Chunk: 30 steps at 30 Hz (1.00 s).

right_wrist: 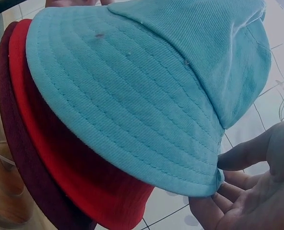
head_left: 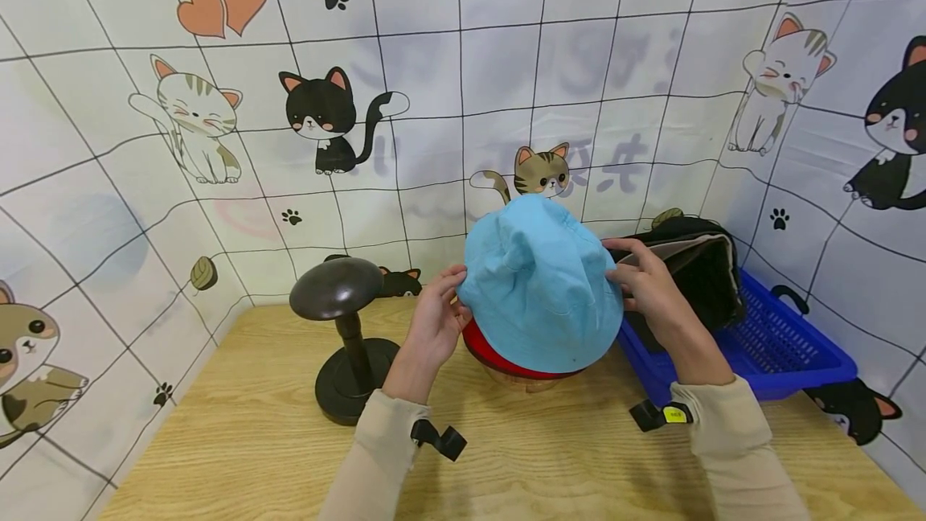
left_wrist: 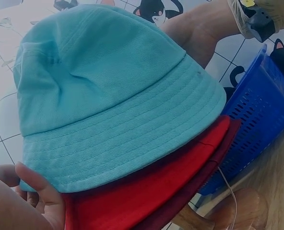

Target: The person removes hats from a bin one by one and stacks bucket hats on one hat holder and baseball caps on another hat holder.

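A light blue bucket hat (head_left: 538,288) sits over a red hat (head_left: 499,352), its crown creased and dented. My left hand (head_left: 436,320) pinches the left edge of the blue brim, thumb on top. On the opposite side my right hand (head_left: 654,296) pinches the brim's right edge between thumb and fingers. Under the red brim (left_wrist: 147,191) the left wrist view shows a dark maroon brim (left_wrist: 190,191). The same stack appears in the right wrist view, with the maroon hat (right_wrist: 22,143) lowest. A brown wooden stand (left_wrist: 238,211) shows beneath the hats.
Left of the hats stands a dark hat stand (head_left: 354,380) with a rounded top and a round base. A blue plastic basket (head_left: 788,344) at the right holds a black item (head_left: 712,280) with a pale lining. Behind the wooden table (head_left: 239,424) hangs a cat-print backdrop (head_left: 427,119).
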{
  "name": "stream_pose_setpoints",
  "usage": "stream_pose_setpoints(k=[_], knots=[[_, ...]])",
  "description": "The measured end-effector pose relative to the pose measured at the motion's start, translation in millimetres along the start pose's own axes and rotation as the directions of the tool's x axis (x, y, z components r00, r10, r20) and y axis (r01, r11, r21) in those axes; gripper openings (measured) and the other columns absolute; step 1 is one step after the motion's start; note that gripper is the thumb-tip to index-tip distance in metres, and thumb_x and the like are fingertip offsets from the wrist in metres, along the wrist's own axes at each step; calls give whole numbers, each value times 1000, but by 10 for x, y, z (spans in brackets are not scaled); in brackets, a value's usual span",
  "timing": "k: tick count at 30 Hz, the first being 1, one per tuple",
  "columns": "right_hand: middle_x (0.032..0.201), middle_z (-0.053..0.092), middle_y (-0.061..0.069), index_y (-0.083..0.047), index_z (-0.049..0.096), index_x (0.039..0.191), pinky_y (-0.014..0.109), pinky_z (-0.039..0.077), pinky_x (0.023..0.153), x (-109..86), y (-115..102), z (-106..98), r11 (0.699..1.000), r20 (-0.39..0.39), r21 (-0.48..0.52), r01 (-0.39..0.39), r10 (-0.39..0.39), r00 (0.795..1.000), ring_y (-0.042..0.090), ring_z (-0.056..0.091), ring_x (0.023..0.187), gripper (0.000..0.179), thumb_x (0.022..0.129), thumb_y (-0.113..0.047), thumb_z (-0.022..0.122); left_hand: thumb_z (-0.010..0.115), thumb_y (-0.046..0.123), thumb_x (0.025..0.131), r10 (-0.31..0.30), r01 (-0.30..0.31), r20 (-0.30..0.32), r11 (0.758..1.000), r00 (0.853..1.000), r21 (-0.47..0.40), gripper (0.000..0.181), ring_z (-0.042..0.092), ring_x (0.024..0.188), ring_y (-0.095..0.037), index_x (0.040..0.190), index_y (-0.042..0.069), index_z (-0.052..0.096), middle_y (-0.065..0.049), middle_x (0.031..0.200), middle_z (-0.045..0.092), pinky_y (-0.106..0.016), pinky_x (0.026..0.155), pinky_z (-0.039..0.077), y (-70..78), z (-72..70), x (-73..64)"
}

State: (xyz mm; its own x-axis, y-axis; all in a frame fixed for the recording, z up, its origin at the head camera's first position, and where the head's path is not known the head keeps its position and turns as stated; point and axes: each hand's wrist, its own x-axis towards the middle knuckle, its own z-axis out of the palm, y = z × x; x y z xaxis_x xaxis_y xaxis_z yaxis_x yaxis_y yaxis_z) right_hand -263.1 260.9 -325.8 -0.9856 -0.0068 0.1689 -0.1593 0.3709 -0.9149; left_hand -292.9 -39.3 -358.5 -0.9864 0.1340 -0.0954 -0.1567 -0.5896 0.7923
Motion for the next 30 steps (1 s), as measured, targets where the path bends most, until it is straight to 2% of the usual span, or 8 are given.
stream_pose_setpoints(k=[3,9,16,25,30], knots=[[143,46,28,-11,32,159,32,53,86,5,2,3,1000,1,-6,-9,9,1000,41,59,120,53,107,-17,44,58,17,105,-3,3,-2,1000,1000,-7,5,37,57,-8,106,18,63,-1,112,56,-19,58,39,-3,-5,-7],[142,43,26,-11,31,159,32,53,85,6,9,1,1000,10,6,-22,22,1000,38,59,118,54,108,-18,45,58,19,104,-9,9,7,1000,1000,-8,5,37,60,-8,108,18,61,-2,113,55,-19,60,38,-6,-8,-21],[144,42,27,-11,31,159,34,53,88,-1,23,13,1000,7,7,-27,27,1000,42,57,122,53,108,-19,44,58,19,104,-33,33,8,999,999,-18,7,38,58,-7,110,18,60,-1,114,55,-18,59,38,-21,-20,-19],[145,41,28,-11,31,159,38,52,90,10,28,11,1000,8,6,-24,24,1000,45,56,125,52,109,-20,43,56,20,105,-41,42,20,999,999,-21,6,43,73,-8,110,18,59,-2,118,52,-18,59,37,-33,-5,-13],[144,42,27,-10,32,159,33,52,86,13,22,2,1000,10,5,-16,16,1000,43,57,123,52,109,-21,43,55,19,105,-45,45,18,999,999,-21,7,41,70,-8,111,19,58,-3,116,51,-18,59,37,-27,-1,-9]])
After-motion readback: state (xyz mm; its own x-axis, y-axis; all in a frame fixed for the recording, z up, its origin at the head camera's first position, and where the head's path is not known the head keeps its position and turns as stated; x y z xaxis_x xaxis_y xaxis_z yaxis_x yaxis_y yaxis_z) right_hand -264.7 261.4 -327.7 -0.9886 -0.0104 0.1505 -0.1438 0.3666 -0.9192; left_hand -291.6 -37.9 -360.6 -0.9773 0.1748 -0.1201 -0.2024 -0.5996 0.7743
